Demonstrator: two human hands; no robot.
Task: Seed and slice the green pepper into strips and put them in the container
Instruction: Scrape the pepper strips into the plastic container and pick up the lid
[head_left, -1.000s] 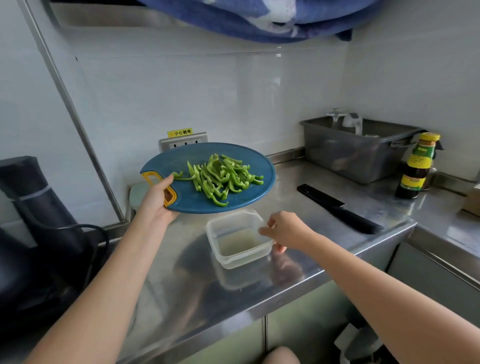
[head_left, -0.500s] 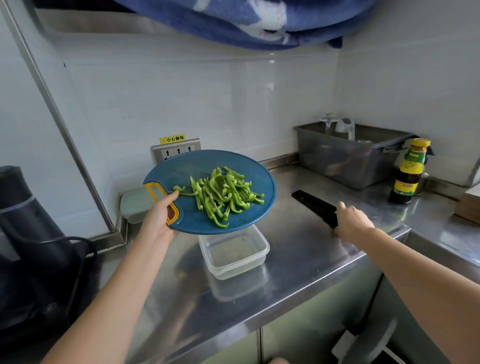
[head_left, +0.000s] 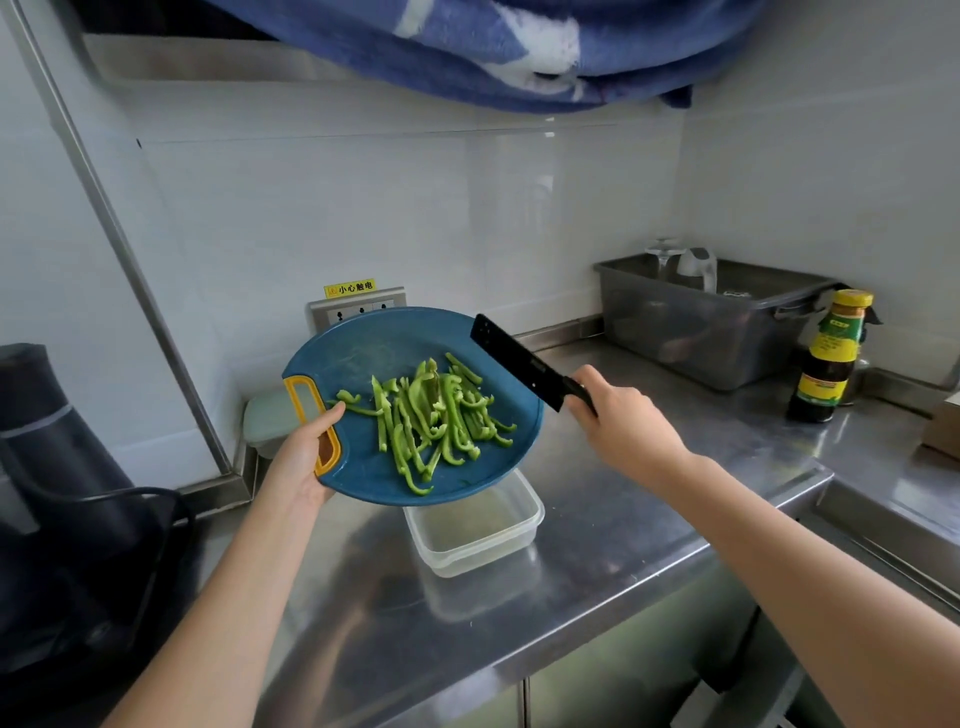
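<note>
**Holding the loaded board above the container**

Left thumb (head_left: 332, 415) lies on the upper face of the board (head_left: 363, 470), just beside its yellow-rimmed handle slot. The other fingers curl underneath and are mostly hidden, so the left hand (head_left: 301, 460) grips the board at its left rim. The board is held off the worktop (head_left: 597, 551) and tilted, with its near rim lowest. Green pepper strips (head_left: 431, 415) lie in a loose heap across the board's middle and lower part.

Right fingers (head_left: 597, 387) are wrapped tightly round the handle of the knife (head_left: 519, 364), and the right hand (head_left: 626, 423) holds it at the board's right rim. The black blade points up and to the left, with its tip over the far right part of the board. Whether the blade touches the board cannot be told.

The container (head_left: 485, 558), of clear plastic, stands near the worktop's front edge, below the board's low rim, which partly covers it.

At the worktop's back right, a grey tub (head_left: 701, 338) stands against the wall, with a dark bottle (head_left: 828, 364) just to its right. A socket (head_left: 358, 307) shows on the wall behind the board. A blue cloth (head_left: 493, 47) hangs overhead.
</note>
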